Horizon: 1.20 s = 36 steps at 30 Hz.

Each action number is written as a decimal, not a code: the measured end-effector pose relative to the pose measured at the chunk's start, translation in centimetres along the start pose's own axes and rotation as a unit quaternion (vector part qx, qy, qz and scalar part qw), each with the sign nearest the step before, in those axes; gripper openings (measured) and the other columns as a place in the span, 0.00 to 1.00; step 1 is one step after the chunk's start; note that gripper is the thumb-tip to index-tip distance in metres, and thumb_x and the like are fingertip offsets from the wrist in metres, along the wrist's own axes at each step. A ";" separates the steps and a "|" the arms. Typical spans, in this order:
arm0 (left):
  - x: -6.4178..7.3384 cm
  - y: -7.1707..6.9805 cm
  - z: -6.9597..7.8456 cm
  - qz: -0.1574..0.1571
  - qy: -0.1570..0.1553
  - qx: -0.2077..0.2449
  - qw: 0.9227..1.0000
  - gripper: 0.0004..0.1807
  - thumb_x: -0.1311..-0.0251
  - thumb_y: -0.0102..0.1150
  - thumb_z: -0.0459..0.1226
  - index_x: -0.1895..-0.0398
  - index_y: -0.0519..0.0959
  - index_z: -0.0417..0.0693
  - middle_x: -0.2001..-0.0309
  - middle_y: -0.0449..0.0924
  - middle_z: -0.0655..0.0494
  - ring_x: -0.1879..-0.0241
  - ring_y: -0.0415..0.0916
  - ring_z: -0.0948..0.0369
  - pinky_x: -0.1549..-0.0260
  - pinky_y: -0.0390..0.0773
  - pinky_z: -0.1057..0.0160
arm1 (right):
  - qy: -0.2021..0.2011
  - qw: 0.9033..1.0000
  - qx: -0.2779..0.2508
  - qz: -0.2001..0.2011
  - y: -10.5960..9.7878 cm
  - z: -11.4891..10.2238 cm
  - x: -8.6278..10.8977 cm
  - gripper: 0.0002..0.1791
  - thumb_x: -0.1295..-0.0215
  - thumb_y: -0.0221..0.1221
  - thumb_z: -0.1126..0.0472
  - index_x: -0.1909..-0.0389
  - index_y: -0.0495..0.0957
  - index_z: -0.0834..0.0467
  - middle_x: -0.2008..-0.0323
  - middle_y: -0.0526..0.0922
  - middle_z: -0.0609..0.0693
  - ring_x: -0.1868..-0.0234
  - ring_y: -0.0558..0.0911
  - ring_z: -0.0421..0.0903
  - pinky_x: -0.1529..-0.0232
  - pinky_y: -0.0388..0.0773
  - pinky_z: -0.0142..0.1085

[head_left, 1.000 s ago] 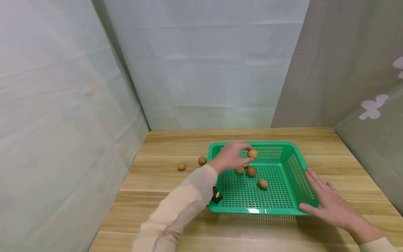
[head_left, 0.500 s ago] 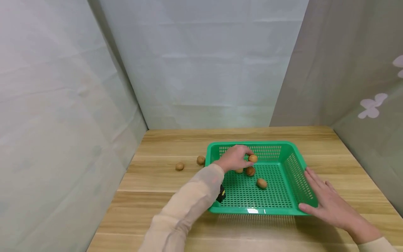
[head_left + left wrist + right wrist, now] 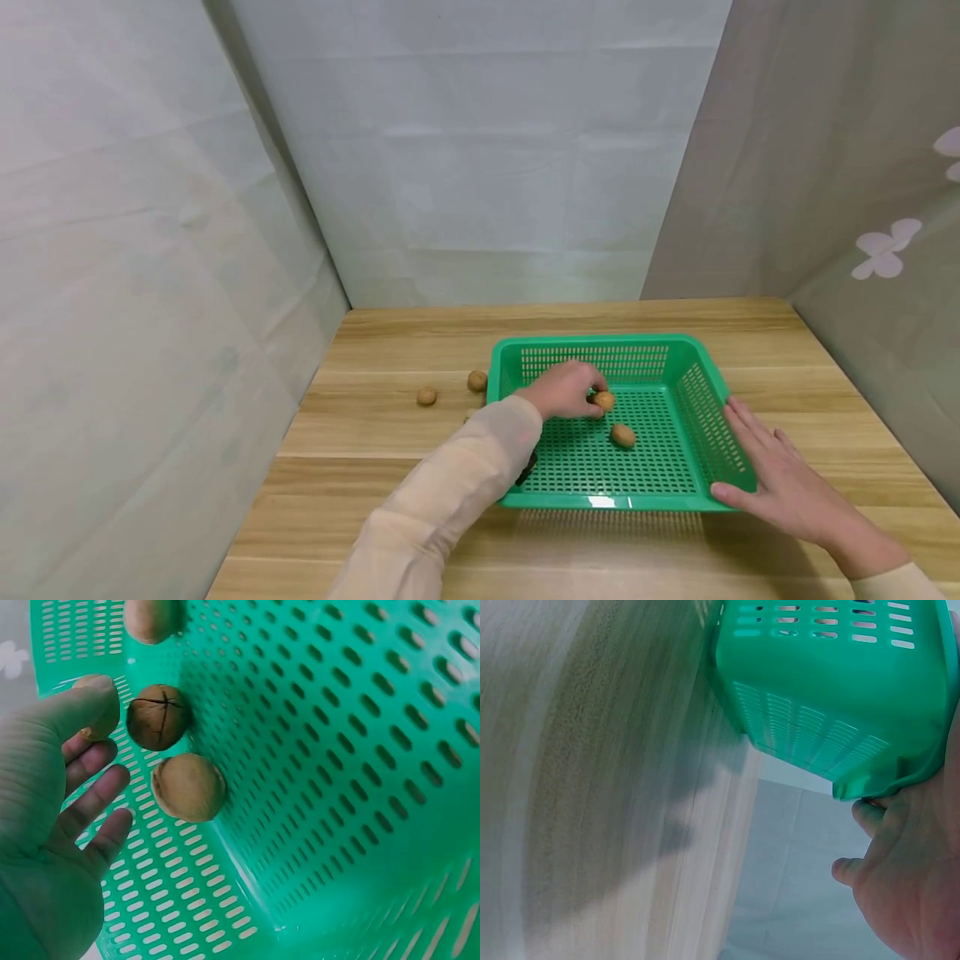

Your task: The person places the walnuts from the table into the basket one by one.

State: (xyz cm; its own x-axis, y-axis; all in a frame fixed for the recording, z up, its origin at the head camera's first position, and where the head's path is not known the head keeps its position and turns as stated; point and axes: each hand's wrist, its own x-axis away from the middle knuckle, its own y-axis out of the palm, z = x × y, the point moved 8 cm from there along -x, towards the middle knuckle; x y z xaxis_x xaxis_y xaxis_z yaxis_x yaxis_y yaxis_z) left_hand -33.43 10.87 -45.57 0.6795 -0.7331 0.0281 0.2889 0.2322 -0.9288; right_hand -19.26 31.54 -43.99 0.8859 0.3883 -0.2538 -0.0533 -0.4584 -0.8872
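Note:
Inside the green plastic basket (image 3: 600, 502), my left hand (image 3: 564, 390) pinches a walnut (image 3: 604, 401) between thumb and fingers, low over the basket floor. In the left wrist view this walnut (image 3: 101, 720) sits under the thumb, its far side hidden by the fingers. Close beside it lie a cracked-looking walnut (image 3: 159, 717) and a paler walnut (image 3: 187, 787). Another walnut (image 3: 622, 436) lies apart on the basket floor. My right hand (image 3: 791, 487) rests on the basket's right front corner, its fingers straight along the side and its thumb at the front rim.
Left of the basket, a walnut (image 3: 427, 396) and a second walnut (image 3: 477, 381) lie on the wooden table (image 3: 360, 500). A third walnut (image 3: 470, 413) there is partly hidden by the left sleeve. Pale cloth walls (image 3: 487, 167) enclose the table behind and at both sides.
My left hand has lowered its walnut toward the basket floor, beside the walnuts there. The right hand has stayed at the basket's corner.

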 end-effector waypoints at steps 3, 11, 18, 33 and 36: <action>-0.1 0.2 0.2 -0.003 0.004 -0.019 1.000 0.13 0.52 0.67 0.48 0.62 0.80 0.62 0.66 0.73 0.75 0.68 0.68 0.74 0.69 0.70 0.72 | 0.002 1.000 0.000 -0.002 0.0 0.0 0.0 0.56 0.50 0.66 0.48 0.28 0.39 0.58 0.29 0.38 0.55 0.31 0.43 0.53 0.36 0.27 0.53; -0.1 0.5 0.5 -0.008 0.014 -0.038 0.999 0.11 0.52 0.67 0.49 0.65 0.80 0.63 0.70 0.71 0.75 0.71 0.67 0.73 0.72 0.69 0.71 | 0.001 1.000 -0.005 -0.003 0.0 0.0 0.0 0.56 0.50 0.66 0.48 0.29 0.40 0.60 0.29 0.40 0.56 0.30 0.42 0.52 0.37 0.28 0.56; 0.1 0.4 0.8 -0.016 0.002 -0.017 1.000 0.16 0.50 0.67 0.45 0.56 0.80 0.59 0.62 0.75 0.72 0.65 0.69 0.74 0.65 0.70 0.74 | 0.002 1.000 -0.006 0.000 0.1 0.1 0.0 0.56 0.50 0.66 0.49 0.29 0.40 0.60 0.29 0.41 0.56 0.30 0.42 0.52 0.37 0.30 0.57; 0.5 -1.7 0.3 0.006 -0.011 0.080 0.997 0.18 0.45 0.63 0.38 0.49 0.78 0.59 0.54 0.75 0.73 0.52 0.72 0.70 0.59 0.71 0.74 | 0.006 1.000 -0.010 0.000 0.2 0.5 0.1 0.56 0.50 0.66 0.48 0.29 0.41 0.60 0.29 0.40 0.56 0.30 0.42 0.53 0.37 0.29 0.56; 1.3 -3.8 0.4 0.023 -0.012 0.086 0.996 0.20 0.44 0.61 0.37 0.46 0.76 0.59 0.52 0.75 0.71 0.52 0.71 0.69 0.59 0.71 0.73 | 0.006 1.000 -0.010 -0.001 0.2 0.4 0.1 0.56 0.50 0.66 0.49 0.29 0.41 0.60 0.29 0.40 0.56 0.30 0.42 0.53 0.37 0.29 0.55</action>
State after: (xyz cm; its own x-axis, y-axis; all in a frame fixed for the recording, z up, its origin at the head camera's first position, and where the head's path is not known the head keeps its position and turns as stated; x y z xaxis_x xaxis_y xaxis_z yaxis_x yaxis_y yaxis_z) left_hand -33.38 9.35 -41.85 0.7105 -0.7037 -0.0026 0.3662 0.3729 -0.8525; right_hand -19.35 31.85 -44.33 0.8919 0.3793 -0.2463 -0.0417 -0.4733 -0.8799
